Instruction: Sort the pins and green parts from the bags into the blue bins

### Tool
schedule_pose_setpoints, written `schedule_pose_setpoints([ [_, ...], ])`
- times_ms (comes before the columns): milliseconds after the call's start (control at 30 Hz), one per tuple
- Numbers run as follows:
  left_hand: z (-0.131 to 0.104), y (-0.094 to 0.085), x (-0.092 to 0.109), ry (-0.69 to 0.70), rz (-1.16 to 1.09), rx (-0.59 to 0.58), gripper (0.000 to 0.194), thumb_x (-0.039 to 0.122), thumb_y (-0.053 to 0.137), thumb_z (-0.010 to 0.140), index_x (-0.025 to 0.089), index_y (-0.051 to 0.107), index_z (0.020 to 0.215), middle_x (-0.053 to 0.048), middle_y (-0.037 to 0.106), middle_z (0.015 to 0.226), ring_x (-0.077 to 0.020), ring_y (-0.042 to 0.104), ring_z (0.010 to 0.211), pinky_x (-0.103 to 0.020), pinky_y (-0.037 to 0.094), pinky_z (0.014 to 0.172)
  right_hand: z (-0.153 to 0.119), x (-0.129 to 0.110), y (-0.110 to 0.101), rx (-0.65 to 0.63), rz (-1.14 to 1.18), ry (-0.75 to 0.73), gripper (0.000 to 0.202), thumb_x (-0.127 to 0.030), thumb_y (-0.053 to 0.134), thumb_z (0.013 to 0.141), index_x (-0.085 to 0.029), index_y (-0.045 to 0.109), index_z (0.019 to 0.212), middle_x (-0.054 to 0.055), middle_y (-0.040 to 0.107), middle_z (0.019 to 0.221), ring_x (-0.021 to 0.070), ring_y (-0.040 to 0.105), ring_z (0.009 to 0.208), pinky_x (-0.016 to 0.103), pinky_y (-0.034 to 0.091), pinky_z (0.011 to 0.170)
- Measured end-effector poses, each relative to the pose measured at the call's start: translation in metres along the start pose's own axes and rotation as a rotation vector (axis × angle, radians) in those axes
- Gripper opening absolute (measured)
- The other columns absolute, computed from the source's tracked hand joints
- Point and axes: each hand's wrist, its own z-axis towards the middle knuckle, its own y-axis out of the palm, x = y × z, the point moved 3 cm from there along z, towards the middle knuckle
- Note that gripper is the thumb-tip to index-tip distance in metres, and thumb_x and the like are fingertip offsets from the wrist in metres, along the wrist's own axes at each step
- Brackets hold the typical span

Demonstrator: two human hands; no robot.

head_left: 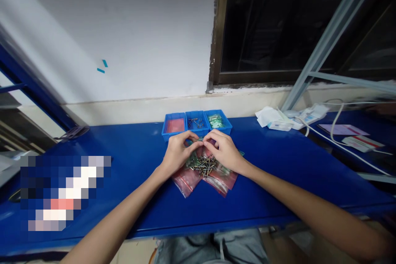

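My left hand (181, 148) and my right hand (222, 147) meet at the fingertips above a pile of screws (206, 166). Both pinch something small that I cannot make out. Under and around the screws lie red-tinted plastic bags (186, 180) and some green-tinted packets (192, 159), partly hidden by my hands. Just behind my hands stand three joined blue bins: the left bin holds reddish bags (175, 125), the middle one a few screws (195, 123), the right one green packets (215, 121).
The blue table (139, 148) meets the wall at the back. White crumpled packaging (275, 119) and a white cable (349, 150) lie at the right, beside a metal frame (324, 29). A blurred-out patch covers the left side.
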Motion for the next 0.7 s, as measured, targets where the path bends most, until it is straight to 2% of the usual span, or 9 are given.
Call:
schedule_pose_setpoints([
  [133, 0.002, -0.005, -0.005, 0.053, 0.171, 0.016, 0.027, 0.028, 0.059, 0.094, 0.018, 0.057, 0.118, -0.008, 0.065, 0.103, -0.0196, 0.063, 0.091, -0.036, 0.054, 0.08, 0.031, 0.012, -0.006, 0.081, -0.298, -0.124, 0.018, -0.019, 0.048, 0.095, -0.021, 0.065, 0.092, 0.009, 0.061, 0.1, 0.0262, 0.053, 0.101, 0.047, 0.044, 0.093],
  [267, 0.003, -0.01, -0.004, 0.075, 0.272, -0.009, 0.022, 0.023, 0.05, 0.097, 0.02, 0.06, 0.117, -0.008, 0.059, 0.104, -0.019, 0.061, 0.092, -0.037, 0.054, 0.082, 0.066, 0.019, -0.008, 0.026, -0.501, -0.113, 0.015, -0.021, 0.055, 0.092, -0.017, 0.068, 0.098, 0.014, 0.061, 0.103, 0.0303, 0.051, 0.105, 0.046, 0.045, 0.094],
  [333, 0.004, -0.014, -0.003, 0.083, 0.31, -0.023, 0.023, 0.022, 0.048, 0.097, 0.021, 0.061, 0.116, -0.007, 0.057, 0.104, -0.0189, 0.061, 0.092, -0.037, 0.053, 0.083, 0.062, 0.016, -0.028, 0.051, -0.524, -0.091, 0.019, -0.024, 0.055, 0.092, -0.016, 0.067, 0.105, 0.014, 0.061, 0.106, 0.0294, 0.053, 0.104, 0.044, 0.045, 0.094],
  [400, 0.006, -0.018, -0.003, 0.086, 0.322, -0.023, 0.022, 0.022, 0.048, 0.098, 0.02, 0.063, 0.113, -0.007, 0.056, 0.102, -0.0184, 0.06, 0.089, -0.037, 0.053, 0.081, 0.039, 0.017, -0.069, 0.107, -0.531, -0.064, 0.022, -0.027, 0.05, 0.095, -0.018, 0.066, 0.107, 0.012, 0.063, 0.107, 0.0278, 0.055, 0.105, 0.041, 0.043, 0.095],
  [467, 0.009, -0.022, -0.004, 0.083, 0.312, -0.015, 0.02, 0.023, 0.048, 0.097, 0.019, 0.065, 0.107, -0.006, 0.056, 0.098, -0.0178, 0.059, 0.085, -0.036, 0.052, 0.079, -0.002, 0.033, -0.131, 0.245, -0.608, 0.072, 0.022, -0.025, 0.048, 0.095, -0.019, 0.067, 0.102, 0.012, 0.066, 0.103, 0.0272, 0.058, 0.099, 0.04, 0.043, 0.092],
  [533, 0.012, -0.025, -0.006, 0.072, 0.3, -0.001, 0.019, 0.023, 0.048, 0.097, 0.018, 0.065, 0.103, -0.005, 0.057, 0.094, -0.0177, 0.059, 0.083, -0.035, 0.052, 0.077, -0.05, 0.065, -0.201, 0.431, -0.806, 0.34, 0.022, -0.02, 0.048, 0.09, -0.015, 0.069, 0.099, 0.017, 0.066, 0.099, 0.0297, 0.058, 0.094, 0.042, 0.041, 0.087],
  [600, 0.013, -0.026, -0.008, 0.057, 0.294, 0.003, 0.019, 0.023, 0.048, 0.096, 0.018, 0.065, 0.102, -0.005, 0.058, 0.093, -0.018, 0.059, 0.083, -0.035, 0.052, 0.076, -0.096, 0.109, -0.263, 0.487, -0.957, 0.733, 0.021, -0.016, 0.052, 0.084, -0.011, 0.072, 0.091, 0.023, 0.064, 0.088, 0.0339, 0.056, 0.091, 0.044, 0.039, 0.078],
  [667, 0.014, -0.024, -0.01, 0.05, 0.288, -0.004, 0.018, 0.023, 0.048, 0.096, 0.018, 0.065, 0.102, -0.005, 0.059, 0.094, -0.018, 0.06, 0.083, -0.035, 0.052, 0.076, -0.13, 0.149, -0.31, 0.605, -0.994, 1.045, 0.022, -0.019, 0.063, 0.079, -0.008, 0.074, 0.095, 0.034, 0.059, 0.1, 0.0381, 0.054, 0.095, 0.045, 0.037, 0.068],
  [700, 0.013, -0.023, -0.01, 0.049, 0.288, -0.013, 0.018, 0.023, 0.048, 0.096, 0.018, 0.065, 0.102, -0.005, 0.059, 0.094, -0.0181, 0.06, 0.083, -0.036, 0.053, 0.077, -0.14, 0.164, -0.327, 0.669, -1.002, 1.107, 0.029, -0.023, 0.071, 0.075, -0.008, 0.074, 0.099, 0.039, 0.054, 0.112, 0.0396, 0.053, 0.098, 0.046, 0.036, 0.066],
])
